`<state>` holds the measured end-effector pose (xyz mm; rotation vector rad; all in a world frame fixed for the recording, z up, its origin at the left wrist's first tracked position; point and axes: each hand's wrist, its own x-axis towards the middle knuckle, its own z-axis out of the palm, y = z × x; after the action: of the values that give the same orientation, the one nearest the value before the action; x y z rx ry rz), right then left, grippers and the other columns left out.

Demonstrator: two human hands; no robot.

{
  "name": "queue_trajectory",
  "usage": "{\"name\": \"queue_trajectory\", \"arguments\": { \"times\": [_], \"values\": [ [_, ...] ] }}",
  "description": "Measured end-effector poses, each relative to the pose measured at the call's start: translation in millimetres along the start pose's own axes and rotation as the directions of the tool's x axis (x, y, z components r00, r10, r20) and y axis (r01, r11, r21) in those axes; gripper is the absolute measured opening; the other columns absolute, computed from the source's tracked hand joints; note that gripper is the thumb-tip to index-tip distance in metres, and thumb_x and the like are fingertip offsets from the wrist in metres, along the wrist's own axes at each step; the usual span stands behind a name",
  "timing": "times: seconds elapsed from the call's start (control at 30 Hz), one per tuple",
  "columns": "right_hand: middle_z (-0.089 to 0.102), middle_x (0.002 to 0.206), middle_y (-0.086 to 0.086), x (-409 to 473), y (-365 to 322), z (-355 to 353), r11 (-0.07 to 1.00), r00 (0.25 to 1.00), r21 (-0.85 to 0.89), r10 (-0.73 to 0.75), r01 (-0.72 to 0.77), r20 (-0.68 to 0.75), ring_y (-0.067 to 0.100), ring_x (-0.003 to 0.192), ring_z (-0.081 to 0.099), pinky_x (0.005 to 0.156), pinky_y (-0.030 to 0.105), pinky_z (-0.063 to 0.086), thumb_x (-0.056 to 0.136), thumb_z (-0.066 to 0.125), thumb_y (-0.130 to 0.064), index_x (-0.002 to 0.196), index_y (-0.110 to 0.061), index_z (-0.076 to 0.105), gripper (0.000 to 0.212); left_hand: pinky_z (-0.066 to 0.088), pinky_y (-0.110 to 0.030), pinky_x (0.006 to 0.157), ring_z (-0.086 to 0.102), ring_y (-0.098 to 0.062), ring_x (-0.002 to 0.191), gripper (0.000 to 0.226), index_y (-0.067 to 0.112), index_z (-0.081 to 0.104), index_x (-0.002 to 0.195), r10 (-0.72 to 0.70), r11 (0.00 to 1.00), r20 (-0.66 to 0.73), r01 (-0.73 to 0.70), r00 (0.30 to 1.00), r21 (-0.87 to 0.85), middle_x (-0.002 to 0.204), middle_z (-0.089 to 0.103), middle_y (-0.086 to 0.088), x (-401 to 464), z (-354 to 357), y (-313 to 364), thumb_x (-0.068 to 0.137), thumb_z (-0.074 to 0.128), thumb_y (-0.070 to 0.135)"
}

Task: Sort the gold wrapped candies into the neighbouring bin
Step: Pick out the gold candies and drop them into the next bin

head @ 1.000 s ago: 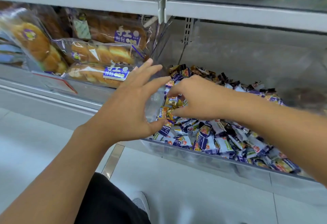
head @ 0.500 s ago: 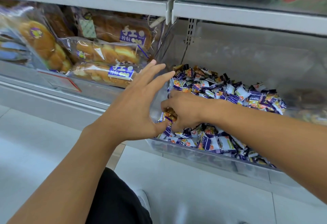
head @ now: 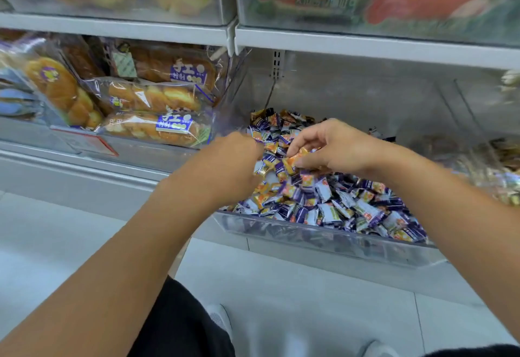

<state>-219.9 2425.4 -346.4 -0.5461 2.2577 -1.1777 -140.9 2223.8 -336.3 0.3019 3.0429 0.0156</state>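
At centre frame we see the right hand (head: 334, 148) pinching a gold candy (head: 294, 159) between thumb and fingertips, just above the candy pile (head: 337, 201) in the clear bin (head: 323, 241). The left hand (head: 228, 168) is blurred at the bin's left edge; we cannot tell its grip. Bread bags (head: 152, 97) fill the left bin.

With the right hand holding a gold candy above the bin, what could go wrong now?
1. The right hand only pinches the gold candy at its fingertips, so it may slip back into the mixed pile.
2. The candy bin is full near its front wall; sweeping through it could push purple candies onto the floor.
3. The left hand is blurred in motion, so the two hands may bump.
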Motion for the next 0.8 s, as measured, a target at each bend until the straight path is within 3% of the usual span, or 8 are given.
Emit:
{"name": "queue_trajectory", "arguments": {
  "times": [0.07,0.17,0.3,0.43,0.53,0.63,0.7,0.8],
  "values": [
    [0.069,0.092,0.024,-1,4,3,0.996,0.999,0.083,0.024,-0.022,-0.028,0.027,0.077,0.068,0.077,0.041,0.062,0.089,0.07,-0.001,0.097,-0.007,0.073,0.01,0.054,-0.041,0.082,0.061,-0.03,0.094,0.025,0.008,0.061,0.109,-0.094,0.991,0.301,0.062,0.949,0.115,0.105,0.061,-0.009,16,4,13,0.091,0.068,0.024],
    [0.071,0.1,0.024,1,9,8,0.99,0.993,0.139,0.05,-0.035,-0.104,0.03,0.084,0.069,0.079,0.04,0.062,0.092,0.066,-0.001,0.097,-0.009,0.073,0.012,0.054,-0.039,0.084,0.063,-0.03,0.102,0.049,0.007,0.057,0.127,-0.14,0.988,0.468,0.09,0.872,0.127,0.118,0.063,-0.011,36,17,23,0.085,0.078,0.024],
    [0.071,0.106,0.017,3,10,11,0.974,0.988,0.218,0.091,-0.062,-0.126,0.021,0.083,0.07,0.062,0.022,0.056,0.097,0.059,-0.003,0.106,-0.01,0.07,0.016,0.047,-0.031,0.077,0.061,-0.026,0.105,0.068,0.013,0.049,0.138,-0.169,0.98,0.409,0.197,0.897,-0.029,0.127,0.061,-0.009,42,29,19,0.081,0.082,0.026],
    [0.069,0.115,0.013,5,8,11,0.917,0.992,0.389,0.116,-0.092,-0.04,0.017,0.08,0.071,0.061,0.022,0.056,0.1,0.054,-0.003,0.107,-0.008,0.072,0.02,0.037,-0.023,0.071,0.054,-0.02,0.096,0.047,0.02,0.056,0.13,-0.15,0.954,0.313,0.221,0.938,-0.205,0.121,0.062,-0.006,44,40,13,0.087,0.075,0.023],
    [0.068,0.115,0.014,7,6,7,0.866,0.988,0.489,0.146,-0.103,-0.05,0.02,0.082,0.074,0.063,0.023,0.059,0.1,0.052,-0.001,0.109,-0.004,0.071,0.022,0.045,-0.025,0.072,0.059,-0.022,0.089,0.039,0.017,0.061,0.121,-0.18,0.895,0.317,0.289,0.931,-0.34,0.101,0.062,-0.008,47,45,11,0.085,0.077,0.021],
    [0.069,0.112,0.021,6,5,2,0.765,0.982,0.635,0.182,-0.105,-0.056,0.026,0.086,0.075,0.06,0.023,0.058,0.098,0.051,0.003,0.109,0.0,0.07,0.022,0.06,-0.037,0.075,0.069,-0.032,0.091,0.025,0.012,0.065,0.112,-0.236,0.659,0.322,0.395,0.917,-0.641,0.107,0.069,-0.018,47,49,4,0.088,0.071,0.008],
    [0.071,0.108,0.022,4,5,-1,0.668,0.977,0.736,0.21,-0.109,-0.046,0.029,0.088,0.075,0.061,0.026,0.059,0.097,0.051,0.005,0.107,0.002,0.069,0.022,0.061,-0.032,0.067,0.071,-0.029,0.091,0.02,0.013,0.067,0.11,-0.233,0.384,0.337,0.404,0.912,-0.83,0.107,0.071,-0.02,43,41,6,0.093,0.065,0.003],
    [0.073,0.102,0.02,1,2,-3,0.568,0.974,0.817,0.223,-0.102,-0.034,0.031,0.087,0.074,0.064,0.029,0.061,0.096,0.052,0.002,0.105,0.003,0.07,0.019,0.06,-0.028,0.063,0.069,-0.025,0.088,0.023,0.009,0.065,0.116,-0.198,0.007,0.362,0.37,0.911,-0.929,0.109,0.071,-0.019,39,28,11,0.096,0.059,-0.001]
  ]
}}
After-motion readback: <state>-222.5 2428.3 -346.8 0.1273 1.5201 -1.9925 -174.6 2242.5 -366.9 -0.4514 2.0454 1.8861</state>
